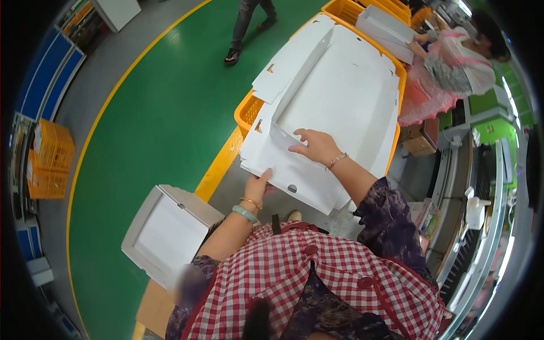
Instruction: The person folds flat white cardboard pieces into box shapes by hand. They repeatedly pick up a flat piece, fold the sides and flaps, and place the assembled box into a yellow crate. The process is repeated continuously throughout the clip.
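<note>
At the far left, stacked orange crates [52, 161] are seen beside the grey floor, and a yellow line [113, 96] is drawn around the green floor [170, 102]. Nearer, a folded white box [170, 229] is placed low on the left, well apart from the flat sheets. The left hand [258, 184] is closed on the near edge of the top white cardboard sheet [294, 170], thumb above and fingers hidden below. The right hand [317, 146] is laid on the same sheet with fingers spread, pressing at a fold, not clenched. The sheet lies straight in front of both hands, on a stack of flat white blanks [340, 90] carried by orange baskets [249, 110]; its long axis is seen running from near-left to far-right, and the left hand is nearer to its low corner. At the right, another person [459, 62] is occupied at a bench beside a conveyor [487, 226].
</note>
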`<state>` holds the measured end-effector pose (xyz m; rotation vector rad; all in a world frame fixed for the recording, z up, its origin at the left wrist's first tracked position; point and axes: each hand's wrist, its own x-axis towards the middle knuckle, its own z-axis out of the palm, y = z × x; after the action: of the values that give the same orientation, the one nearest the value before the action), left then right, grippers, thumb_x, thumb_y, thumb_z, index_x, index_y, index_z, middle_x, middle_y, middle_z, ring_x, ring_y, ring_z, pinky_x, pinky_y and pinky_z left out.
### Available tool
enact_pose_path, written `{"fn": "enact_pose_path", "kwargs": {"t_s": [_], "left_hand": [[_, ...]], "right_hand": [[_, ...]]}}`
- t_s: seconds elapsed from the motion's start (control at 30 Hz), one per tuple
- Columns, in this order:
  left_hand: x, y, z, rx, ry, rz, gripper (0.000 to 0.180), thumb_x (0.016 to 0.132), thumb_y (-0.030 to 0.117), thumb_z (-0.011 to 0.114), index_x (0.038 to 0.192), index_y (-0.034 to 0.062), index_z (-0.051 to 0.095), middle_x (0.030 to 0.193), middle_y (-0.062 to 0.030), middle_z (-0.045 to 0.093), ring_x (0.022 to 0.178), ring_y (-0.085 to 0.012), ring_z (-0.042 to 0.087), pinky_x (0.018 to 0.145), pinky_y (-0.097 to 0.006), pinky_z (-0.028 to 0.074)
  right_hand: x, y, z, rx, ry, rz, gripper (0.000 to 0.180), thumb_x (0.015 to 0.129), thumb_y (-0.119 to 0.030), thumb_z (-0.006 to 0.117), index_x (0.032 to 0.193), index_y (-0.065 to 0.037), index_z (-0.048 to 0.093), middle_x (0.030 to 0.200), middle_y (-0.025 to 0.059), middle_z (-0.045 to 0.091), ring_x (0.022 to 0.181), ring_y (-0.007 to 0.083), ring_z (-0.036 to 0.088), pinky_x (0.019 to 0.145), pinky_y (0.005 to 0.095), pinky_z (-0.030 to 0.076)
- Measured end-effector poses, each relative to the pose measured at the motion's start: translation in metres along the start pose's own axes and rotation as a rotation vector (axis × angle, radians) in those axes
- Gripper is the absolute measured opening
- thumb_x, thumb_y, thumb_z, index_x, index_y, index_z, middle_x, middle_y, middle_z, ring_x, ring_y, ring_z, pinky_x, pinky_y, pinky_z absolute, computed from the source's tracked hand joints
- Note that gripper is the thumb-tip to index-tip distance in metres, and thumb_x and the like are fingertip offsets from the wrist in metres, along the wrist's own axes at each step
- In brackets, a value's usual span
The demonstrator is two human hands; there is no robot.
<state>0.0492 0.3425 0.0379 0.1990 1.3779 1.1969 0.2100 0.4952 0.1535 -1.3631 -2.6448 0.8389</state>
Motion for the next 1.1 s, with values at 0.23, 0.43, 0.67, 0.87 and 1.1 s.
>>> {"fn": "enact_pose_path", "kwargs": {"t_s": [0.23, 0.43, 0.67, 0.87, 1.1], "left_hand": [[-0.021, 0.044, -0.045, 0.119, 0.062, 0.240, 0.038, 0.074, 0.006, 0.065, 0.110, -0.0049, 0.060, 0.101, -0.0118, 0.066, 0.085, -0.0222, 0.065, 0.075, -0.033, 0.051], [-0.035, 0.108, -0.111, 0.800, 0.426, 0.404, 0.054, 0.075, 0.009, 0.060, 0.125, -0.0087, 0.046, 0.114, -0.0212, 0.060, 0.101, -0.0347, 0.059, 0.091, -0.042, 0.046], [-0.086, 0.082, -0.006, 0.987, 0.551, 1.093, 0.057, 0.086, 0.012, 0.053, 0.137, -0.0060, 0.034, 0.145, -0.0252, 0.031, 0.137, -0.0406, 0.024, 0.113, -0.040, 0.021], [-0.019, 0.077, 0.036, -0.018, 0.145, 0.731, 0.060, 0.101, 0.033, 0.033, 0.144, -0.0073, 0.019, 0.152, -0.0215, 0.020, 0.142, -0.0291, 0.018, 0.115, -0.033, 0.013], [-0.026, 0.067, 0.030, 0.077, 0.167, 0.802, 0.055, 0.100, 0.029, 0.034, 0.142, -0.0059, 0.028, 0.148, -0.0220, 0.029, 0.139, -0.0306, 0.025, 0.114, -0.035, 0.019]], "right_hand": [[0.017, 0.004, -0.028, 0.708, -0.537, 0.338, 0.052, 0.088, -0.051, 0.053, 0.123, -0.012, 0.058, 0.116, 0.0191, 0.061, 0.108, 0.0315, 0.057, 0.090, 0.0388, 0.046], [0.034, 0.024, 0.043, -0.296, 0.341, -0.323, 0.048, 0.090, -0.040, 0.053, 0.132, -0.017, 0.051, 0.140, 0.0133, 0.043, 0.132, 0.0323, 0.035, 0.107, 0.0462, 0.028], [0.027, 0.015, 0.051, -0.393, 0.363, -0.263, 0.053, 0.090, -0.036, 0.052, 0.139, -0.018, 0.043, 0.146, 0.0135, 0.035, 0.136, 0.0338, 0.026, 0.111, 0.0492, 0.016], [0.023, 0.002, 0.049, -0.418, 0.379, -0.254, 0.053, 0.091, -0.035, 0.049, 0.139, -0.016, 0.042, 0.146, 0.0143, 0.035, 0.136, 0.0347, 0.026, 0.112, 0.0502, 0.015], [0.015, -0.011, 0.053, -0.445, 0.449, -0.226, 0.053, 0.091, -0.035, 0.048, 0.139, -0.015, 0.041, 0.146, 0.0152, 0.034, 0.136, 0.0351, 0.026, 0.112, 0.0513, 0.015]]}}
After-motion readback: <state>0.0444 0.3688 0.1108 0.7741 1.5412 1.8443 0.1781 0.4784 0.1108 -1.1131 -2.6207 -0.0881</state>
